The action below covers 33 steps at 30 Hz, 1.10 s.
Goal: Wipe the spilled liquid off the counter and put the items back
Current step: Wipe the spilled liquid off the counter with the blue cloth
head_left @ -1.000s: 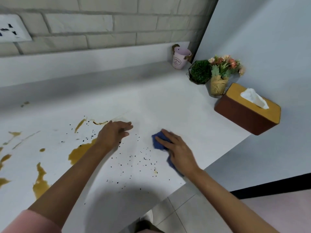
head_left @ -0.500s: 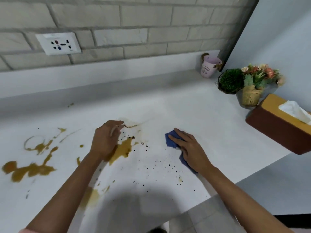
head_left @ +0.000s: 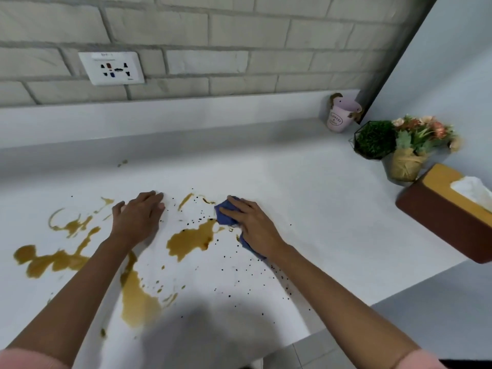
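Nearest the counter [head_left: 292, 182] edge, a long near puddle [head_left: 137, 302] of amber liquid lies unwiped, on the near-left side of the central puddle [head_left: 190, 242], and black specks [head_left: 250, 265] are scattered to that puddle's near right. The main change is found at the central puddle itself: the blue cloth [head_left: 226, 213], kept well to its right half a second ago, has been slid across and now touches its far-right edge. The cloth is pressed flat under the right hand [head_left: 255, 227], whose fingers are stretched out straight over it rather than curled round it. The left hand [head_left: 138, 219], laid over the puddle a second ago, has been shifted clear to its left and is rested palm-down on the counter, fingers extended and nothing held. The actual wiping of the spill is therefore judged to be only beginning, with smears further left untouched. Far to the right of the central puddle, a brown tissue box [head_left: 436, 217] is seen with a white tissue [head_left: 471, 187] standing out of its slot. Beyond it, a burlap-wrapped pot [head_left: 406, 166] is filled with flowers [head_left: 423, 129], a wire planter [head_left: 372, 139] with green moss, and in the far corner the inside of a pink bucket [head_left: 339, 118] cannot be made out.
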### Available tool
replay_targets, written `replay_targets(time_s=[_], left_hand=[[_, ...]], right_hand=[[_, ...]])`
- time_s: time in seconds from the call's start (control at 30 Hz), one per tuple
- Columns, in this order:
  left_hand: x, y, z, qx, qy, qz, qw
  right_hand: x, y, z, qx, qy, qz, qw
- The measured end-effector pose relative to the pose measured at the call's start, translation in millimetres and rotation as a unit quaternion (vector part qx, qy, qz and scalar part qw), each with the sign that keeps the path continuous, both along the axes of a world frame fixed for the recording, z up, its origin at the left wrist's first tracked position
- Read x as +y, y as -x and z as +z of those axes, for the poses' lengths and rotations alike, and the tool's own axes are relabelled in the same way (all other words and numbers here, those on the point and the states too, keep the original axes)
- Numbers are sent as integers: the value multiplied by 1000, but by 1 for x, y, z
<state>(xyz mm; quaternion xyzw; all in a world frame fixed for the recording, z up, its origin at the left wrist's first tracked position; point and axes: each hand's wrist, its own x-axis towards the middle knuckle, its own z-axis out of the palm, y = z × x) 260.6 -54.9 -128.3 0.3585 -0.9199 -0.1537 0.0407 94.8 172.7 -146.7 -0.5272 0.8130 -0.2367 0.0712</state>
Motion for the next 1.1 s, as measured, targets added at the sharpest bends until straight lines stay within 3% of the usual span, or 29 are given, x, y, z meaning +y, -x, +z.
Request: replay_targets(time_s=[0.2, 0.33, 0.47, 0.67, 0.83, 1.0, 1.1], left_hand=[[-1, 1, 2, -37, -6, -11, 999], [-2, 5, 2, -52, 0, -9, 999], [-4, 2, 1, -61, 0, -14, 998], [-4, 1, 0, -58, -11, -28, 998], [-4, 1, 0, -72, -12, -33, 997], [-3, 1, 2, -81, -13, -32, 996], [-3, 0, 3, -93, -15, -36, 995]], right_hand=[[7, 63, 10, 32, -5, -158, 987], [-38, 19, 6, 16, 4, -92, 996], [-7, -9, -7, -10, 19, -6, 1000], [11, 54, 9, -8, 9, -130, 991], [-38, -2, 9, -24, 28, -86, 996], [-14, -38, 20, -114, 23, 18, 993], [18, -21, 47, -193, 70, -22, 979]])
